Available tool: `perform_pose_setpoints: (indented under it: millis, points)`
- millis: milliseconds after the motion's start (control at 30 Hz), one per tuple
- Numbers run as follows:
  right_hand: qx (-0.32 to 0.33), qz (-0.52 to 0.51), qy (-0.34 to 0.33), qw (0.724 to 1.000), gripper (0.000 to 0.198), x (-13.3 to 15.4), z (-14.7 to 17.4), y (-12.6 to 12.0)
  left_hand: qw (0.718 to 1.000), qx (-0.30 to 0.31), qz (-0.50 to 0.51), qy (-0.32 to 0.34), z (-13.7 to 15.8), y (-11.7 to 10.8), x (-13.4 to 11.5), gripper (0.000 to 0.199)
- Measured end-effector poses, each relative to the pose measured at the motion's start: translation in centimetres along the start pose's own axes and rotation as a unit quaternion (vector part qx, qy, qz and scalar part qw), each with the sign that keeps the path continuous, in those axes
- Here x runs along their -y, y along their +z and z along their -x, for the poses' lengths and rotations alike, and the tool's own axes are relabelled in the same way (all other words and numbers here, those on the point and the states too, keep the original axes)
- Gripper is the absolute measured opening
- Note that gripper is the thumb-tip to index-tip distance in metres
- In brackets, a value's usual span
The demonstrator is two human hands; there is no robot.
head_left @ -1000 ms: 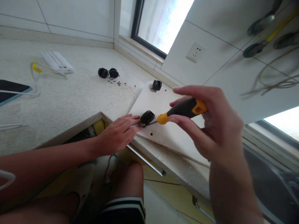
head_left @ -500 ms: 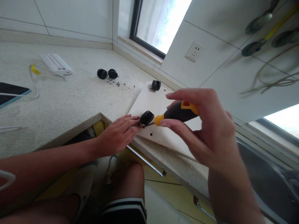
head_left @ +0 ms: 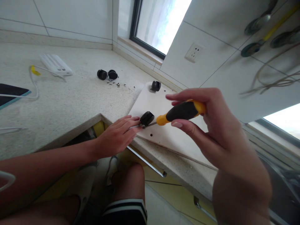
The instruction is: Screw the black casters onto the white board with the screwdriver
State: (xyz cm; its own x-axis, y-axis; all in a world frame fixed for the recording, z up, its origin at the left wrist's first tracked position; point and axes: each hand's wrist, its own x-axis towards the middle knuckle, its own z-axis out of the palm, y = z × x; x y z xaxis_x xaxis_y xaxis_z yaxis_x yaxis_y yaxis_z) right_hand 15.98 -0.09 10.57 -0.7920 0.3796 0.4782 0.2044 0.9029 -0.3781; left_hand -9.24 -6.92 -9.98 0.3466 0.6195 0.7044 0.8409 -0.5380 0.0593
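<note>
My right hand (head_left: pixel 211 125) grips a black-and-yellow screwdriver (head_left: pixel 184 111) between thumb and fingers. Its shaft slants down to the base of a black caster wheel (head_left: pixel 147 118) at the near left corner of a white board (head_left: pixel 168 134). Flat against that corner lies my left hand (head_left: pixel 122 132), fingers stretched out and touching the caster's metal base. The exact spot where the screwdriver tip meets the base is too small to make out. A second caster (head_left: pixel 156 86) stands upright at the board's far corner.
Two loose casters (head_left: pixel 107 74) and several small screws (head_left: pixel 117 84) lie on the speckled counter (head_left: pixel 77 103). Farther left are a white power bank (head_left: pixel 56 64) with a cable and a dark phone-like slab (head_left: pixel 12 94). The counter's front edge runs beneath the board, above a drawer handle (head_left: pixel 146 162).
The screwdriver handle has turned in my right hand, and that hand has shifted slightly right with its wrist rolled. My left hand and the casters stay in place.
</note>
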Motion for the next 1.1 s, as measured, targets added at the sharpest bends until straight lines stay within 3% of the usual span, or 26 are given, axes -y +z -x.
perform_pose_setpoints:
  millis: [67,233,367,433,533,600,733,867,1000,1100]
  points:
    - [-0.015,-0.029,-0.014,0.999,0.042,-0.1,-0.1,-0.2,1.0,-0.002,-0.005,0.004,0.0,0.0,0.0,0.032]
    - [-0.109,0.066,-0.011,0.992,0.03,0.4,-0.6,1.9,1.0,-0.007,-0.016,0.004,0.0,0.0,-0.1,0.033]
    - [-0.157,0.047,-0.014,0.986,0.026,0.5,-0.7,2.4,1.0,-0.009,-0.018,0.011,-0.1,-0.1,-0.1,0.031]
    - [-0.107,0.013,-0.027,0.994,0.031,0.3,-0.6,1.5,1.0,-0.009,-0.018,0.012,-0.1,-0.2,-0.1,0.033]
    - [0.025,-0.052,-0.034,0.998,0.052,-0.2,-0.3,-0.2,1.0,-0.004,-0.011,0.01,-0.1,-0.3,-0.1,0.033]
    - [0.041,-0.097,-0.037,0.994,0.054,-0.4,-0.2,-0.8,1.0,-0.001,-0.007,0.011,-0.1,-0.3,0.0,0.033]
    - [-0.041,-0.052,-0.035,0.997,0.04,-0.5,-0.3,0.1,1.0,-0.002,-0.009,0.013,0.0,-0.2,0.0,0.034]
    - [-0.114,-0.015,-0.017,0.993,0.038,-0.1,-0.4,1.7,1.0,-0.011,-0.009,0.007,0.1,0.0,0.0,0.035]
    - [-0.165,-0.014,0.009,0.986,0.037,0.0,-0.2,2.8,1.0,-0.01,-0.005,0.004,0.1,0.0,-0.1,0.036]
    - [-0.164,-0.031,-0.01,0.986,0.037,-0.1,-0.4,2.9,1.0,-0.013,-0.009,0.008,0.0,-0.1,-0.1,0.035]
